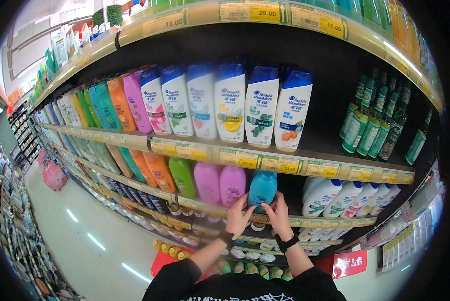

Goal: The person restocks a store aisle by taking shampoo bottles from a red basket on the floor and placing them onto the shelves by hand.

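A light-blue shampoo bottle [263, 187] stands upright at the front of a lower shelf, held at its lower part between both hands. My left hand [238, 217] grips its left side. On its right side my right hand [278, 214] has its fingers along the bottle and the thumb at the front. Just left of it are two pink bottles [232, 184], then a green bottle [182, 178] and orange bottles [159, 172]. The bottle's underside is hidden, so I cannot tell whether it touches the shelf.
Above is a shelf rail [210, 153] with price tags, carrying white-and-blue shampoo bottles [261, 108] and green glass bottles [368, 123]. More white bottles [323, 198] stand to the right. A red sign [349, 264] is low at right; an aisle floor [84, 226] runs along the left.
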### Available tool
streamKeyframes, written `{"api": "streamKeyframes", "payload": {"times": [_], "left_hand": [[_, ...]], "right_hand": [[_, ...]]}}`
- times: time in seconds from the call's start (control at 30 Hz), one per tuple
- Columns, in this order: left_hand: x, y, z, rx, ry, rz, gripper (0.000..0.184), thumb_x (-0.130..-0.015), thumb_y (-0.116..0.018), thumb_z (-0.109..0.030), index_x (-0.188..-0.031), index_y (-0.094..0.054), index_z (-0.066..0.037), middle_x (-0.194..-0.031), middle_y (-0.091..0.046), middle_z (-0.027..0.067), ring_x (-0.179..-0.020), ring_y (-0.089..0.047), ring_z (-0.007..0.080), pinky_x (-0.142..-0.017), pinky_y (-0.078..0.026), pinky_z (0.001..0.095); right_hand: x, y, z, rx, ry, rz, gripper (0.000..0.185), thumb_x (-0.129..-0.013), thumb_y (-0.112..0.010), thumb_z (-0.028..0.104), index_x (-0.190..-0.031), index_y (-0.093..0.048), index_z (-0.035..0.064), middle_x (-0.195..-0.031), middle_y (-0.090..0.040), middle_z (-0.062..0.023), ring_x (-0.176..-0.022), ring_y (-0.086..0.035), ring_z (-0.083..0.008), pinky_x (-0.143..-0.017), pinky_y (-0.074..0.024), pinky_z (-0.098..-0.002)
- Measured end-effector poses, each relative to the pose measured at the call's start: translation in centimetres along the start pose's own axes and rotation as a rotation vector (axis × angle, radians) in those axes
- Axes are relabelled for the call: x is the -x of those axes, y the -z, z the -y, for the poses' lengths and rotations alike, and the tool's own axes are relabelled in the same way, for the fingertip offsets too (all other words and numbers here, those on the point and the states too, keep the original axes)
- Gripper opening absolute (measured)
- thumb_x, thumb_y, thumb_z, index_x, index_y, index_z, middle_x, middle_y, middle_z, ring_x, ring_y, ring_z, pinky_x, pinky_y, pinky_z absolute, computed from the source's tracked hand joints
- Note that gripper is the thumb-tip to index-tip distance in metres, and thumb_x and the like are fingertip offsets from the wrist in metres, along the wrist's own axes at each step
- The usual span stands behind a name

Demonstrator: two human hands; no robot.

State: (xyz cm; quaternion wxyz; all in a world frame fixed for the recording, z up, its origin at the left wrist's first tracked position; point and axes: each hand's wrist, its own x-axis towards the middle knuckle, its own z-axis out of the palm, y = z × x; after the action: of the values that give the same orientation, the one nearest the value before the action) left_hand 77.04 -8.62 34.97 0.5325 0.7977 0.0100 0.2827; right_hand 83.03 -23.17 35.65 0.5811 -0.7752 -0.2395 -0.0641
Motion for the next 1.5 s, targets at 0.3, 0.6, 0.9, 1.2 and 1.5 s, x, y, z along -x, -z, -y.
{"api": "streamKeyframes", "payload": {"times": [0.3, 0.6, 0.9, 1.2, 1.5], "left_hand": [[1.4, 1.2, -0.8, 0.091, 0.063, 0.054, 0.047, -0.085, -0.059, -0.005, -0.129, -0.044, 0.002, -0.121, -0.054, 0.0189, -0.107, -0.057, 0.0262, -0.091, -0.046, 0.0339], [2.5, 1.4, -0.7, 0.073, 0.045, 0.066, 0.052, -0.085, -0.058, -0.005, -0.133, -0.038, -0.001, -0.121, -0.054, 0.0211, -0.113, -0.054, 0.0288, -0.094, -0.044, 0.0354], [4.0, 3.6, -1.1, 0.129, 0.058, 0.113, 0.053, -0.083, -0.055, -0.001, -0.131, -0.035, -0.004, -0.126, -0.052, 0.02, -0.114, -0.052, 0.0316, -0.094, -0.044, 0.0363], [6.2, 9.3, 1.0, -0.042, 0.097, 0.019, 0.053, -0.083, -0.058, -0.007, -0.13, -0.035, -0.001, -0.122, -0.053, 0.0199, -0.115, -0.052, 0.0323, -0.094, -0.042, 0.0373], [9.3, 15.4, 4.6, -0.242, 0.166, 0.012, 0.054, -0.08, -0.063, -0.017, -0.126, -0.041, 0.0, -0.118, -0.054, 0.0214, -0.111, -0.052, 0.0353, -0.094, -0.042, 0.0377]], "right_hand": [[1.3, -0.9, -0.2, 0.154, 0.114, -0.118, 0.045, -0.079, -0.071, 0.016, -0.111, -0.047, -0.004, -0.087, -0.05, -0.012, -0.067, -0.052, -0.0182, -0.062, -0.0442, -0.0314], [1.2, -1.8, -0.2, 0.14, 0.04, -0.121, 0.037, -0.082, -0.068, 0.015, -0.107, -0.048, -0.005, -0.081, -0.05, -0.0106, -0.065, -0.05, -0.0185, -0.061, -0.0431, -0.0315], [1.7, -2.1, 0.3, 0.194, 0.047, -0.098, 0.045, -0.079, -0.069, 0.012, -0.114, -0.046, -0.0039, -0.09, -0.052, -0.0127, -0.071, -0.05, -0.0201, -0.065, -0.0432, -0.0323], [4.0, -6.3, 5.1, 0.154, 0.365, -0.322, 0.033, -0.079, -0.06, 0.004, -0.11, -0.049, 0.0012, -0.101, -0.047, -0.013, -0.085, -0.046, -0.0232, -0.074, -0.0375, -0.0334], [5.7, -13.2, 8.1, -0.015, 0.324, 0.401, 0.009, -0.083, -0.058, 0.006, -0.091, -0.059, 0.002, -0.084, -0.056, -0.01, -0.072, -0.055, -0.0227, -0.064, -0.0442, -0.0312]]}}
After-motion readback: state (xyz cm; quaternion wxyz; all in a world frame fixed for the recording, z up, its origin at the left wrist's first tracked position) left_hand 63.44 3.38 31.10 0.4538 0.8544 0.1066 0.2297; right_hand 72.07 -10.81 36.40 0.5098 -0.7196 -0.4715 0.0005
